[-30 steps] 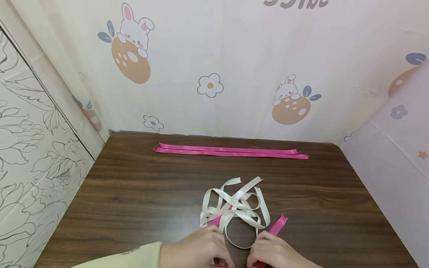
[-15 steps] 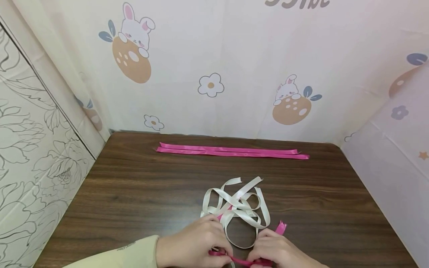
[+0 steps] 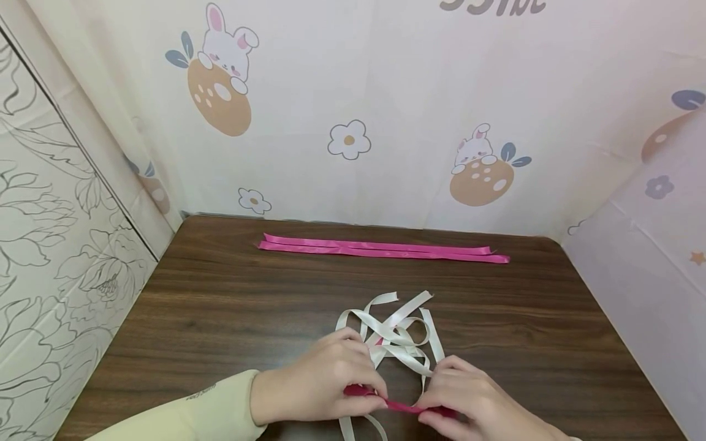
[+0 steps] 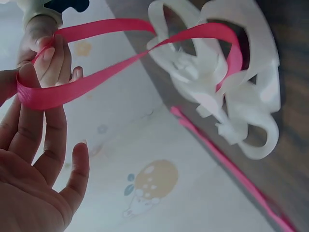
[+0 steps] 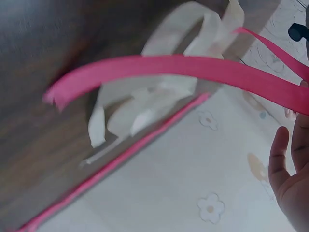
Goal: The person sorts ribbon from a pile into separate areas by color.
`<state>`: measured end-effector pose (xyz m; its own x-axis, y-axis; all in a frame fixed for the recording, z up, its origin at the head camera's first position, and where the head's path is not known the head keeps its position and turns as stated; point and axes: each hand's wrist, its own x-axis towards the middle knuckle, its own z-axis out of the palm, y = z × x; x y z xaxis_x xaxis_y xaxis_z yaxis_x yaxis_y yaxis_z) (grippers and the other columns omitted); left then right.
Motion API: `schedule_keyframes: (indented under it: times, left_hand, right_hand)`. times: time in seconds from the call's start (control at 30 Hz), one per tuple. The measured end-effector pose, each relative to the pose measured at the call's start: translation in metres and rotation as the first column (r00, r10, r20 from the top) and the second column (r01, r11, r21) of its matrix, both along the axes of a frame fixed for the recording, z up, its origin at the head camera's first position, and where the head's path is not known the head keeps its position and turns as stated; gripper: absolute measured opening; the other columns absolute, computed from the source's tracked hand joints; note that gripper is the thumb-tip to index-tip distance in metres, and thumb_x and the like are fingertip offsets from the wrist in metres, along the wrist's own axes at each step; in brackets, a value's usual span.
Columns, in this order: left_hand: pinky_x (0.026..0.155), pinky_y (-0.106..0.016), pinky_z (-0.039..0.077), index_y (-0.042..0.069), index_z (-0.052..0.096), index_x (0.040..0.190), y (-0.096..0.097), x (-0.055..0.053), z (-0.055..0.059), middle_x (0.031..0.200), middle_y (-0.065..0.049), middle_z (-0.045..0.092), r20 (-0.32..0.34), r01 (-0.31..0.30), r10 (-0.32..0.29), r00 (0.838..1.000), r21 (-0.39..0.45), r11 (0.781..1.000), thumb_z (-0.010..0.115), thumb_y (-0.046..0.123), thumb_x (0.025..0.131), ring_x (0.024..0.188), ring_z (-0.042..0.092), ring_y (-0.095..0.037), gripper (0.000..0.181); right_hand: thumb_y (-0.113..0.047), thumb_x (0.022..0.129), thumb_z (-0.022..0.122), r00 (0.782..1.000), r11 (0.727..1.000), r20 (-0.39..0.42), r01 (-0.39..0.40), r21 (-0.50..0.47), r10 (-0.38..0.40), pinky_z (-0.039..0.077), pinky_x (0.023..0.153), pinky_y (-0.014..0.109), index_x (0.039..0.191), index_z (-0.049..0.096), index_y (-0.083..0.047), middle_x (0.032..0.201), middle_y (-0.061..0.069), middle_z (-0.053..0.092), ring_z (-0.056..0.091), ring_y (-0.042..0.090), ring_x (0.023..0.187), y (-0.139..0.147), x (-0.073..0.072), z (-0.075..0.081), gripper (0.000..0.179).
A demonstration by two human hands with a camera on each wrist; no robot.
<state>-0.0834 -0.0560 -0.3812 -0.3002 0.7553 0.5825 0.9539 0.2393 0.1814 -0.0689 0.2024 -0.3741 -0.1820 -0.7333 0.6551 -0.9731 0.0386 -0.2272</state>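
Note:
Between my two hands a pink ribbon is stretched near the front of the table. My left hand pinches it between thumb and forefinger; in the left wrist view the ribbon loops over those fingers while the others spread loosely. My right hand pinches the same ribbon a short way to the right. A free, frayed end of the ribbon extends out past that hand in the right wrist view. Just beyond the hands lies a tangled heap of cream ribbon, with a bit of pink showing among its loops.
Two pink ribbon strips lie side by side along the back of the dark wooden table. Behind it hangs a pale curtain with rabbit and flower prints. A flower-patterned panel borders the left side.
Both hands have risen from the front edge, bringing the pink ribbon with them. The stretch between them is now in view, and the hands cover part of the cream heap.

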Motion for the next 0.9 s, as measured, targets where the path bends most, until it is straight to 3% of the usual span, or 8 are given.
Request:
schedule_keyframes:
  times: [0.37,0.9]
  left_hand:
    - [0.086,-0.019,0.042,0.029,0.071,0.084,-0.002,-0.007,0.023,0.073,0.022,0.065,-0.079,-0.042,0.049,0.996,0.092,0.995,0.074,0.031,0.083,0.071,0.054,0.002,0.004]
    - [0.085,-0.023,0.045,0.024,0.074,0.087,-0.015,-0.018,0.042,0.072,0.017,0.067,-0.083,-0.073,0.087,0.993,0.162,0.984,0.079,0.033,0.078,0.072,0.057,-0.002,0.014]
  right_hand:
    - [-0.012,0.087,0.069,0.996,0.994,-0.059,0.056,-0.091,-0.061,0.042,0.079,0.024,0.086,0.07,-0.005,0.077,-0.005,0.066,0.055,0.006,0.079,-0.007,-0.004,0.037,0.007]
    - [-0.01,0.091,0.064,0.992,0.984,-0.066,0.094,-0.153,-0.105,0.041,0.089,0.022,0.081,0.069,-0.001,0.072,-0.002,0.062,0.049,0.001,0.066,-0.004,-0.013,0.061,0.014]
